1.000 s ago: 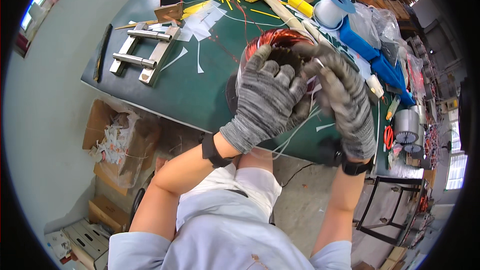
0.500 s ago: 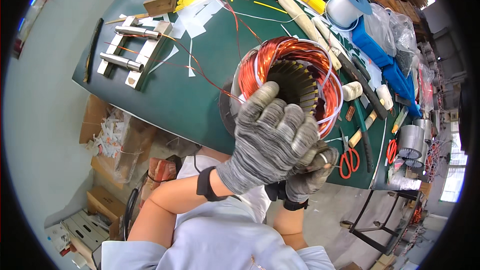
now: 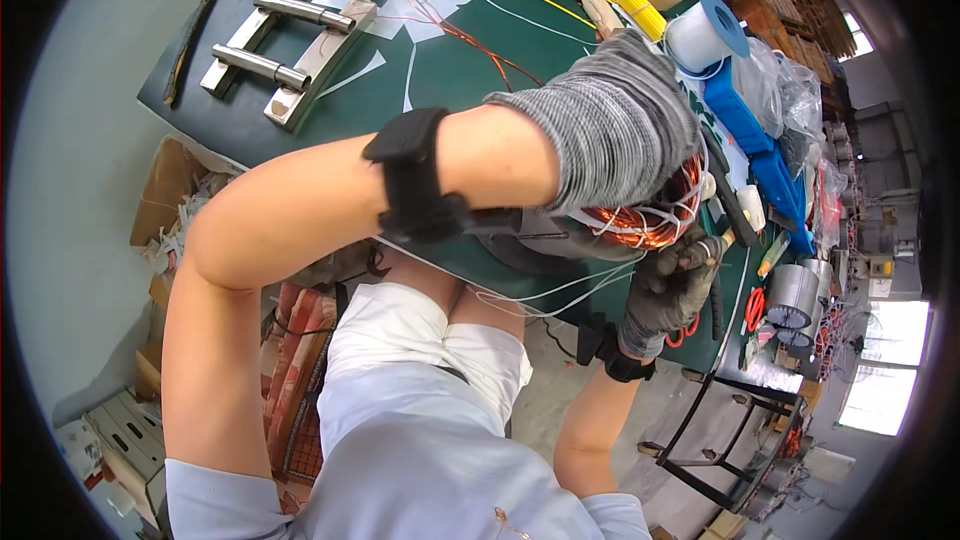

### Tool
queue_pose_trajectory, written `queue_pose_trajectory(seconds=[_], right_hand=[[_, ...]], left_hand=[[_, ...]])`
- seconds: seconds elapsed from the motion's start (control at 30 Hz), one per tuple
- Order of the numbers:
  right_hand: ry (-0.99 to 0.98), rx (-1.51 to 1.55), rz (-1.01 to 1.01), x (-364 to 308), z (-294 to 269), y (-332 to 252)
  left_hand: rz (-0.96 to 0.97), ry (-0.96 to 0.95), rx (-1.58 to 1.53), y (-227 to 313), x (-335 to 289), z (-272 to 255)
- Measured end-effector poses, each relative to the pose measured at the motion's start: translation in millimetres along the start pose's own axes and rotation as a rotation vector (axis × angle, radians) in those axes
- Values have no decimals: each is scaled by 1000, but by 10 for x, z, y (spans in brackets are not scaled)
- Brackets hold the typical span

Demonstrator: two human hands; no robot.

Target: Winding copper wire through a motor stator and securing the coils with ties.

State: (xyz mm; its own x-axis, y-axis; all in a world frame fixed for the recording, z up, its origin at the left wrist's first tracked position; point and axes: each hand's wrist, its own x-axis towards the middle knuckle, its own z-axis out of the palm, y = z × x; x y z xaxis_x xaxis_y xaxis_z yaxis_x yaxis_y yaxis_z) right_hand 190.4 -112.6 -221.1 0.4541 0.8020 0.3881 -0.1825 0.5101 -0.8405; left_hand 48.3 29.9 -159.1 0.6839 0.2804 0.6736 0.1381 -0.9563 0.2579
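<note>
head view: i see the copper coil partly behind the left hand, beside the curled right hand; what either pinches, i can't tell. lacing with white cord seems underway; next should call for pulling it snug.

Left arm: bent a lot on your left, then goes across you to the far right.
Left hand: gloved, back facing up, your fingers hidden.
Right arm: bent a little, pointing away from you.
Right hand: gloved, nearer you than the left one, fingers curled.
Black bands: one on each arm.
</note>
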Motion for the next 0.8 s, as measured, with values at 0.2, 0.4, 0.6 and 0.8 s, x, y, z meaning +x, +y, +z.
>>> queue_pose_trajectory(seconds=[0.2,0.4,0.6,0.8], right_hand=[[47,63,15,83,-123,55],[-31,234,43,125,-97,99],[-51,225,89,79,-148,66],[83,66,77,-23,-51,53]], left_hand=[[-146,-328,181,163,144,-204],[-199,-367,224,168,175,-241],[-252,-454,118,182,306,-195],[-221,-330,173,263,252,-168]])
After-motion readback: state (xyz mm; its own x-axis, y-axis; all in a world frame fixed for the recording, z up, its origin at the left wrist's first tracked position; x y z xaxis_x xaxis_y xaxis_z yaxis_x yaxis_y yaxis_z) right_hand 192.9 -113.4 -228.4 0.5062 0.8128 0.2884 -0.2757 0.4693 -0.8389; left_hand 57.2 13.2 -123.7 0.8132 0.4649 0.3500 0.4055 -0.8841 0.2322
